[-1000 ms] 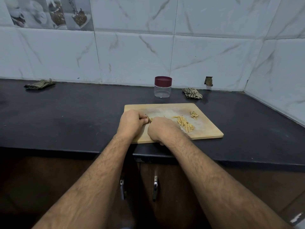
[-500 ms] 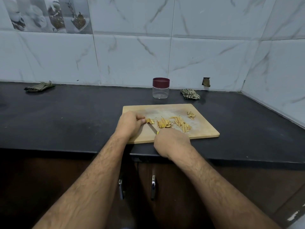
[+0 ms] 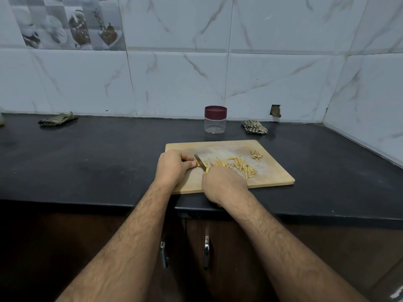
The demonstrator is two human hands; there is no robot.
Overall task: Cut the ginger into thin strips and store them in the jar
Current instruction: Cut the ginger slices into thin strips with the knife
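A wooden cutting board (image 3: 272,177) lies on the black counter. My left hand (image 3: 173,165) pinches a small ginger piece (image 3: 198,164) at the board's left side. My right hand (image 3: 222,184) grips a knife by its yellow handle, and the knife blade (image 3: 200,162) rests against the ginger piece. Cut ginger strips (image 3: 243,165) lie in a loose pile to the right of the blade. Ginger peel scraps (image 3: 256,155) sit near the board's far right. A clear jar with a maroon lid (image 3: 215,119), lid on, stands behind the board by the wall.
A crumpled checked cloth (image 3: 254,127) lies right of the jar. Another folded cloth (image 3: 57,119) lies far left on the counter (image 3: 98,160). Tiled walls close the back and right. Cabinet door handles (image 3: 206,251) sit below the counter edge.
My right hand drew back toward the counter edge, uncovering the knife blade and the freshly cut strips. The blade now sits further left against the ginger. My left hand stayed on the piece.
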